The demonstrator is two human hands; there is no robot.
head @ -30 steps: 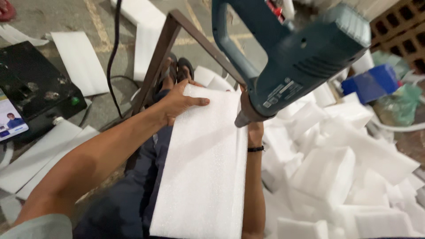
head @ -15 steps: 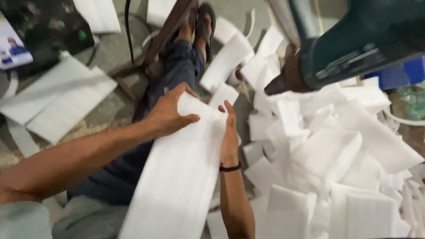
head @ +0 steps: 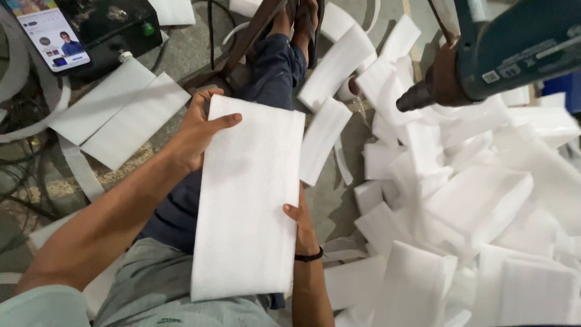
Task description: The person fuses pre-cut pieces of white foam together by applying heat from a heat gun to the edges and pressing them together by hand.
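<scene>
Foam fills the centre of the view: a long white rectangular sheet of soft packing foam (head: 248, 200) lies lengthwise over the person's lap, its far end near the knees and its near end over the grey shirt (head: 151, 297). The left hand (head: 196, 130) grips the sheet's upper left edge, thumb laid across the top face and fingers curled behind it. The right hand (head: 299, 227) holds the lower right edge, thumb on top and the other fingers hidden beneath; a thin black band (head: 310, 257) circles that wrist. Under the sheet are legs in dark blue trousers (head: 272, 72), stretched out toward sandalled feet (head: 302, 18) at the top of the frame, beside a slanting brown wooden bar (head: 242, 42). To the right, a loose heap of white foam pieces (head: 472, 206) covers the floor, with more separate strips (head: 336, 63) lying near the legs. In the upper right corner a dark teal power tool with a black nozzle (head: 508, 51) hangs just in front of the camera, blurred. To the left, flat white foam sheets (head: 115, 115) rest on the grey concrete floor (head: 339, 212), and beyond them a smartphone with a lit screen (head: 54, 33) lies on a black case (head: 115, 30), with dark cables (head: 24, 175) trailing nearby.
</scene>
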